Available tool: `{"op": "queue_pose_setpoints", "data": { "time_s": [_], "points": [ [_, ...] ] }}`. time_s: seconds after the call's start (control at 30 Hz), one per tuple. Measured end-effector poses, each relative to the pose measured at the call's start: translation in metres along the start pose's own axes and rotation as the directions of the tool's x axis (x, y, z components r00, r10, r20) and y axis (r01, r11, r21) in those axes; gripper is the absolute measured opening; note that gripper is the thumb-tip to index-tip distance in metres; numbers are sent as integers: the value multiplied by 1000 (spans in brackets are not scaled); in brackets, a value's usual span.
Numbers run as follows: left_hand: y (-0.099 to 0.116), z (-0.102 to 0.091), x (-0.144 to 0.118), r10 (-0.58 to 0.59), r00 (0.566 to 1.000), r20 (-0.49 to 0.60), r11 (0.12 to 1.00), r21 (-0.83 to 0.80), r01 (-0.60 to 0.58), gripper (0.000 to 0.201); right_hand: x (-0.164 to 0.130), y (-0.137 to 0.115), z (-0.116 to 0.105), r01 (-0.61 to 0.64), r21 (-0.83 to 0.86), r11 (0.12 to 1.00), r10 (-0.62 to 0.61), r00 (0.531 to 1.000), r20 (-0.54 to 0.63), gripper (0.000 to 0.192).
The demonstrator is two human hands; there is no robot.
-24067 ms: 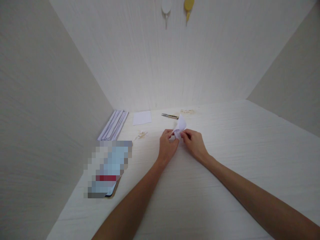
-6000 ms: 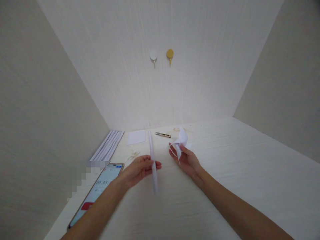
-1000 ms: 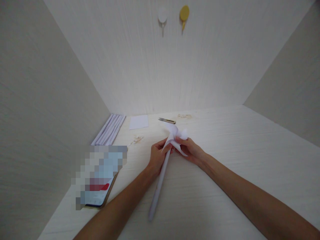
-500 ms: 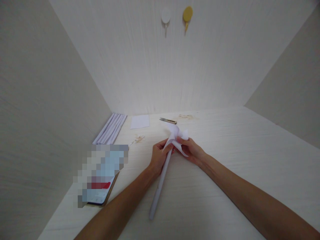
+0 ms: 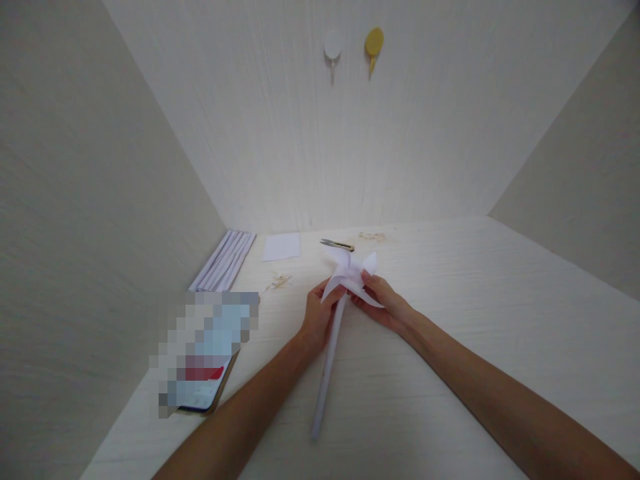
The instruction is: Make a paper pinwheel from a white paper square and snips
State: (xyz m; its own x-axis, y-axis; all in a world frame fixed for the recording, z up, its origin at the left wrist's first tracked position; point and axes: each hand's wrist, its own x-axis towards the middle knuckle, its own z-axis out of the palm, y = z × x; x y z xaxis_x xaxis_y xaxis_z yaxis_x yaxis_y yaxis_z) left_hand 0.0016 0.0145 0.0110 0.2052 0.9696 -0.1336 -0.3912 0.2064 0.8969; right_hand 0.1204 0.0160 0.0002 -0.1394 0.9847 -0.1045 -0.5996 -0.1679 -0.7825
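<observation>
The white paper pinwheel [image 5: 350, 275] had curled blades and sat at the top of a long rolled paper stick [image 5: 327, 363], held above the middle of the table [image 5: 450, 320]. The left hand [image 5: 317, 317] was closed around the stick's upper end, while the right hand [image 5: 383, 303] pinched the pinwheel's blades from the right. No containers were visible; further rolled paper sticks [image 5: 223, 261] lay loose at the far left by the wall.
</observation>
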Motion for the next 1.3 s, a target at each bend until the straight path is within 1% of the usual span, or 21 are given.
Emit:
{"op": "queue_pose_setpoints", "data": {
  "time_s": [0.07, 0.17, 0.3, 0.37, 0.43, 0.53, 0.57, 0.63, 0.7, 0.77, 0.83, 0.9, 1.0, 1.07, 1.13, 1.3],
  "points": [
    [0, -1, 1, -23, 999, -38, 999, -43, 22, 13, -1, -1, 1, -2, 68, 998, 4, 999, -39, 27],
    [0, -1, 3, -45, 996, -71, 993, -115, 37, 14, -3, -5, 3, -35, 147, 989, 49, 995, -92, 29],
    [-1, -2, 8, -55, 991, -123, 968, -252, 23, 14, -4, -8, 4, -75, 172, 982, 90, 992, -83, 38],
    [-2, -4, 9, -37, 991, -131, 951, -309, -6, 16, -4, -6, 4, -63, 145, 987, 74, 995, -74, 38],
    [-3, -7, 11, -9, 993, -120, 941, -337, -32, 18, -5, -2, 6, -20, 76, 997, 25, 997, -71, 38],
    [-4, -10, 14, 23, 992, -127, 938, -341, -66, 21, -9, 6, 10, 116, -121, 986, -128, 987, -100, 41],
    [-3, -11, 15, 31, 990, -139, 938, -339, -76, 21, -12, 9, 12, 163, -212, 964, -190, 975, -116, 40],
    [-3, -13, 17, 49, 986, -162, 937, -335, -101, 21, -18, 12, 16, 193, -408, 892, -260, 958, -117, 34],
    [-2, -14, 19, 66, 982, -176, 936, -330, -122, 21, -25, 14, 19, 194, -574, 795, -295, 951, -88, 29],
    [-1, -15, 20, 85, 979, -184, 934, -328, -143, 21, -29, 15, 21, 210, -704, 679, -318, 948, -25, 28],
    [-2, -15, 21, 91, 977, -193, 933, -327, -152, 21, -32, 16, 22, 246, -796, 553, -323, 944, 67, 29],
    [-2, -16, 22, 88, 975, -203, 932, -328, -152, 22, -32, 17, 22, 287, -851, 440, -311, 938, 156, 29],
    [-4, -16, 22, 94, 975, -203, 935, -318, -157, 22, -31, 18, 22, 316, -890, 328, -304, 928, 217, 28],
    [-4, -16, 21, 106, 978, -178, 940, -302, -157, 22, -31, 18, 21, 320, -905, 282, -320, 920, 226, 26],
    [-3, -16, 20, 106, 983, -147, 945, -292, -145, 21, -31, 18, 22, 320, -911, 260, -340, 913, 224, 26],
    [1, -12, 17, 37, 996, -82, 952, -301, -60, 19, -30, 18, 21, 317, -911, 262, -389, 899, 201, 25]
  ]
}}
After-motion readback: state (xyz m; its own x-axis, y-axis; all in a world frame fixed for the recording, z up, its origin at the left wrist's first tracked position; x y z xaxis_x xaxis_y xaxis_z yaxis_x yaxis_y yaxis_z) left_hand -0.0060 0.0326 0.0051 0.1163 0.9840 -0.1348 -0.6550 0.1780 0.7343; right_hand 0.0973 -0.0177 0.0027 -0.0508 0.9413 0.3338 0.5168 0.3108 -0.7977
